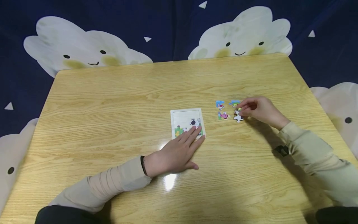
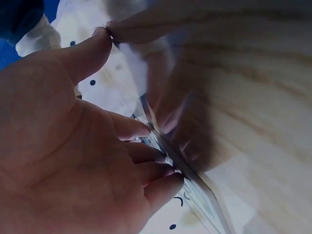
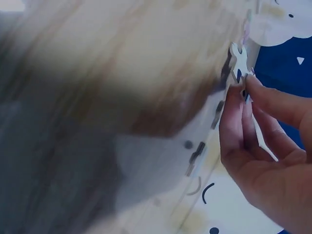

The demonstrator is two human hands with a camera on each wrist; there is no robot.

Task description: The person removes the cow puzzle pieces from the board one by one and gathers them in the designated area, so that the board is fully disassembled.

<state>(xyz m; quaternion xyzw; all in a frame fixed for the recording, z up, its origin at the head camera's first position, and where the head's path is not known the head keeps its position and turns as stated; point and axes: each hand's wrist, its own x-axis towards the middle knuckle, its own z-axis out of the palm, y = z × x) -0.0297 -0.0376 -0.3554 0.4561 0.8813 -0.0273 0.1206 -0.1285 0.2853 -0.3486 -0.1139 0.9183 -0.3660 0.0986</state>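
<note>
Right hand (image 1: 260, 110) pinches black-and-white puzzle piece (image 1: 238, 117): lift level, clear of loose pieces (image 1: 224, 116) just left of it. Left hand (image 1: 177, 152), fingers straight, on tray (image 1: 181, 119): press lightly.

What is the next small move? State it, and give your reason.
Probably carry the white piece left to the tray: the right grip pinches that piece, the tray's far left part looks bare, and the left grip lies over the tray's near edge, which may help steady it.
</note>
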